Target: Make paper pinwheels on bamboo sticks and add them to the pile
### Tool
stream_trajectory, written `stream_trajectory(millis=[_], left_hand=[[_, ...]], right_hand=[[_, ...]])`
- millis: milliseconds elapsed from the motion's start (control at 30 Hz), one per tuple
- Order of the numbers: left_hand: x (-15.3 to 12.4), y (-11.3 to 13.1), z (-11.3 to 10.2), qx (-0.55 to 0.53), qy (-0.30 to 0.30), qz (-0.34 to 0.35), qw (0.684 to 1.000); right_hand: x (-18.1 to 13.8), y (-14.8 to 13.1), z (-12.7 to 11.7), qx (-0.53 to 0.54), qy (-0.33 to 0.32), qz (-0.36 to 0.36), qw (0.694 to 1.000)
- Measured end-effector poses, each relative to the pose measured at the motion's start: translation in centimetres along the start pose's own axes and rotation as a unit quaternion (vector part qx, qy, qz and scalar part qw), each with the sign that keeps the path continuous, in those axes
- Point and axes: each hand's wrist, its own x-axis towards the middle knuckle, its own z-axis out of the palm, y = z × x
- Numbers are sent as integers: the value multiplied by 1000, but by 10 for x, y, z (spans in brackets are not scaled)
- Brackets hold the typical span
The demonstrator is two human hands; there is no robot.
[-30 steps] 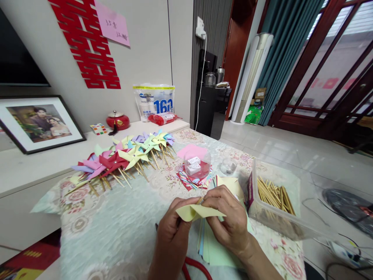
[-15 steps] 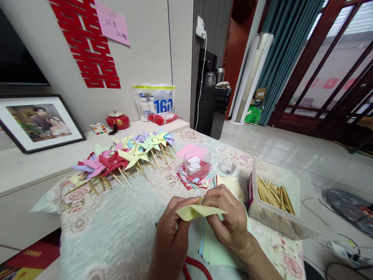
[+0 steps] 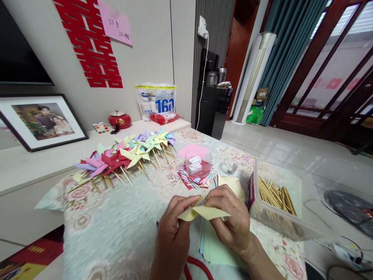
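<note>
My left hand (image 3: 175,227) and my right hand (image 3: 231,219) meet over the near part of the table. Between them they pinch a pale yellow sheet of paper (image 3: 211,212), whose edges bend and fold. What lies behind the paper at my fingertips is mostly hidden. Beneath my right wrist is a stack of coloured paper sheets (image 3: 217,249), light green on top. A red-handled tool (image 3: 201,263) lies below my hands, mostly covered by my left forearm. Finished paper pinwheels on sticks (image 3: 136,153) are heaped at the back left of the table.
A clear plastic bin of wooden sticks (image 3: 275,194) stands to the right. Ahead, a clear round tub with small white boxes (image 3: 198,165) rests on cut coloured paper, beside a small clear dish (image 3: 229,166). A framed photo (image 3: 43,122) leans on the back cabinet.
The yellow paper has shifted slightly right and tilted, its right part now flatter and wider to view. Both hands keep their pinch; the whole view has moved a little.
</note>
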Motion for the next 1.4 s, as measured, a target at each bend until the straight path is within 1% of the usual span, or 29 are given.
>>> stream_trajectory(millis=[200,533,733,833,1100,1200,1400], left_hand=[[-2,-1,0,20,12,-5,1000],[-5,-5,-5,51,-28,-6,998],[-4,0,-1,40,-4,-15,999],[-4,1,0,35,-6,-18,999],[-4,1,-1,43,-5,0,999],[-4,2,-1,49,-15,-1,999],[-6,4,0,69,-3,3,998]], right_hand=[[-2,1,1,-3,-5,-6,1000],[-2,2,2,-10,-3,-4,1000],[-1,2,3,-11,-4,-2,1000],[-1,1,3,-13,-5,0,1000],[-1,1,3,-12,-2,5,1000],[0,0,2,-8,0,8,1000],[1,0,2,5,4,16,1000]])
